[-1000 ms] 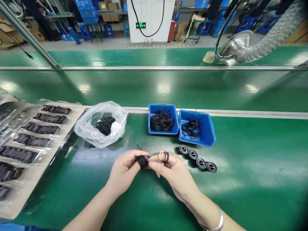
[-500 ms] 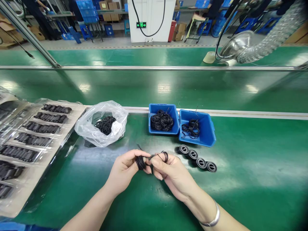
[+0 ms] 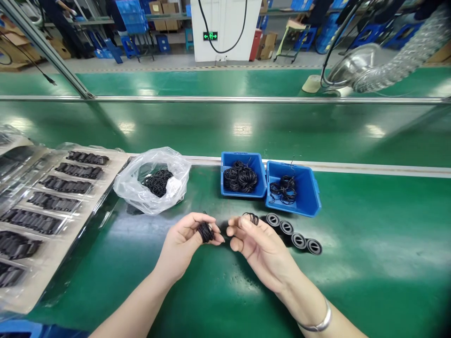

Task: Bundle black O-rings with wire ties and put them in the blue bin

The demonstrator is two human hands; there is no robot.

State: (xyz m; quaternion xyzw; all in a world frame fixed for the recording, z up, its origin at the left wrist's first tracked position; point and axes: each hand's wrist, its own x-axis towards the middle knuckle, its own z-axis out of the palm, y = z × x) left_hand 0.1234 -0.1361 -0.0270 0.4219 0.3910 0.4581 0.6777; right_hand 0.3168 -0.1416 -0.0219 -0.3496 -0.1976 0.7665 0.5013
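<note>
My left hand (image 3: 186,239) is closed around a bunch of thin black O-rings (image 3: 205,232), gathered between thumb and fingers. To its right, my right hand (image 3: 262,244) is loosely curled, and a few more black O-rings (image 3: 251,218) are looped at its index finger near the thumb. A small gap separates the fingertips of the two hands. Something dark and blurred shows in that gap; I cannot make out what it is. Just beyond my right hand lie several round black parts (image 3: 299,241) in a slanting row, with pale-edged ring faces.
Behind my hands stand a left blue bin (image 3: 243,191) and a right blue bin (image 3: 310,199), both holding black rings. A clear plastic bag (image 3: 179,173) of black rings sits left of them. Trays (image 3: 42,281) of black parts line the left side. A metal rail (image 3: 211,99) crosses behind.
My hands have come apart; they were touching at the fingertips. My right hand has shifted right and its fingers have loosened. The view has moved slightly.
</note>
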